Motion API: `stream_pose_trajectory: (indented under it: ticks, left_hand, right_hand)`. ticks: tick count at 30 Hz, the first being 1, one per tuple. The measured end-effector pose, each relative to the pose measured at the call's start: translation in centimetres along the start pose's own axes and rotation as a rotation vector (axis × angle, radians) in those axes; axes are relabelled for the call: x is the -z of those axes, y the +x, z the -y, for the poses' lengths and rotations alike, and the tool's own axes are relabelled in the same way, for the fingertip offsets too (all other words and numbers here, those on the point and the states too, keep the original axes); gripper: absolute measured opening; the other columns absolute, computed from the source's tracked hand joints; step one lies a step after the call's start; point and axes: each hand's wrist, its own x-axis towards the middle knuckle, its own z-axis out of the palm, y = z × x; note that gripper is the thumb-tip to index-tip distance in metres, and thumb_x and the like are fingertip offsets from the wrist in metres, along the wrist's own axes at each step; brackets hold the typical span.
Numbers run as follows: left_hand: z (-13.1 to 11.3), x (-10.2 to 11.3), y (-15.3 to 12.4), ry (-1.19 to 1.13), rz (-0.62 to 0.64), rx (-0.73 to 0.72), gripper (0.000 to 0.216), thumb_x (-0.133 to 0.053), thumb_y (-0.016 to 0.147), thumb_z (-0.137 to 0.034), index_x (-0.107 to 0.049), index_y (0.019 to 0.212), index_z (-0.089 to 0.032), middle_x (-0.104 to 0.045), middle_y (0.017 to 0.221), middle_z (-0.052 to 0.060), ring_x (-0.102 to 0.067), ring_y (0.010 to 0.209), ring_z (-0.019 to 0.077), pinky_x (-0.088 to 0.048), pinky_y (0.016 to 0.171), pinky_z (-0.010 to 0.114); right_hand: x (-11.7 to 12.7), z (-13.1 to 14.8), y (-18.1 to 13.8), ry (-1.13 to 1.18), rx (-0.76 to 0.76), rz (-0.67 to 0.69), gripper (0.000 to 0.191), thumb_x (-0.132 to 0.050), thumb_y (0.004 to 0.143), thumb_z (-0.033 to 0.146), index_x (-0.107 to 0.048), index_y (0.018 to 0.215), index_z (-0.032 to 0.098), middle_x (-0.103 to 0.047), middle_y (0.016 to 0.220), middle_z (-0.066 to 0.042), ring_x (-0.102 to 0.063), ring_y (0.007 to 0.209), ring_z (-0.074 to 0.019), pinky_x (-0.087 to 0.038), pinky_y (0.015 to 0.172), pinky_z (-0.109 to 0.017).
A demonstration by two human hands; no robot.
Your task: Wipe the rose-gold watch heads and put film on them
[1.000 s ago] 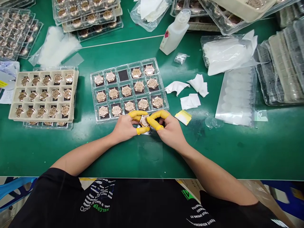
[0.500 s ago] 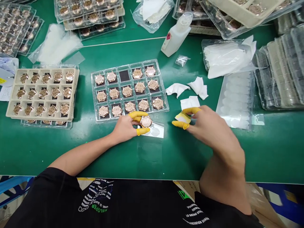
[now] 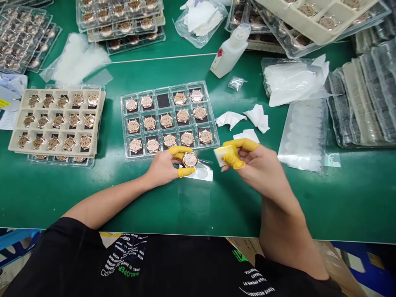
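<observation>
My left hand, with yellow finger cots on thumb and fingers, pinches a rose-gold watch case by its rim, engraved back facing up. Under it lies a clear film sheet with a white edge on the table. To the right, my right hand, also in yellow finger cots, is closed on a small white wiping cloth, held apart from the watch case. Just beyond my left hand stands a clear plastic tray of similar watch cases, with one compartment showing only its black pad.
A beige tray of watch cases sits at left. Crumpled white cloths and a white bottle are beyond my right hand. Stacked plastic trays and a packet of white cloths stand at right.
My right hand has lifted the small white cloth and brought it left, toward the watch case. My left hand keeps its hold in about the same place.
</observation>
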Motion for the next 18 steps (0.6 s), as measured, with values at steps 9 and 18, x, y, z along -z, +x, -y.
stream_pose_trajectory:
  ticks: [9,18]
  left_hand:
    - [0.1,0.0,0.0,-0.03,-0.022,0.007,0.058,-0.095,0.063,-0.024,-0.078,0.118,-0.016,-0.083,0.098,0.006,-0.078,0.09,0.0181,-0.067,0.093,0.035]
    - [0.3,0.3,-0.2,-0.016,-0.006,0.032,0.06,-0.098,0.063,-0.028,-0.079,0.119,-0.016,-0.084,0.097,0.007,-0.081,0.092,0.0219,-0.068,0.097,0.041]
  right_hand:
    - [-4.9,0.9,-0.1,-0.302,0.337,0.088,0.008,-0.055,0.089,0.019,-0.059,0.092,0.024,-0.071,0.098,-0.006,-0.067,0.084,-0.0197,-0.05,0.071,-0.034]
    - [-5.8,-1.1,0.2,-0.455,0.318,0.079,0.01,-0.056,0.092,0.022,-0.048,0.086,0.025,-0.068,0.08,-0.004,-0.062,0.068,-0.0194,-0.045,0.062,-0.032]
